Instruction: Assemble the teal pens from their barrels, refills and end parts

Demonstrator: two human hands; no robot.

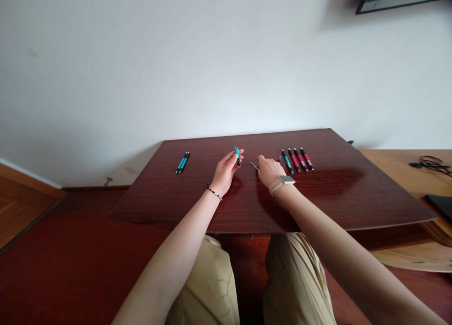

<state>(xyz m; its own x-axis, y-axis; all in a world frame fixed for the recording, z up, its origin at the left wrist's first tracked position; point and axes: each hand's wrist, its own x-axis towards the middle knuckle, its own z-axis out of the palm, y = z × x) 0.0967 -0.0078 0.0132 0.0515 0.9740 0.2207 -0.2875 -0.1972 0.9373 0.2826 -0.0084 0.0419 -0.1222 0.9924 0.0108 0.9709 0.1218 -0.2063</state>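
Note:
Over the middle of the table, my left hand (226, 169) is closed around a teal pen barrel (236, 150) with a black lower end, held upright between thumb and fingers. My right hand (270, 170), wearing a watch, is low over the table with fingers curled; their tips are mostly hidden. A thin rod like a pen refill (253, 166) shows at its left side. Just past its knuckles a small dark pen part (278, 158) sticks out. To its right lie a teal pen (287, 161) and several pink pens (299, 159) in a row.
Two teal pens (182, 163) lie side by side on the left of the dark wooden table (169, 202). A white wall (212, 70) stands behind it. On the right are a lighter wooden desk (388, 167) and a black cable (432, 165). My knees are under the front edge.

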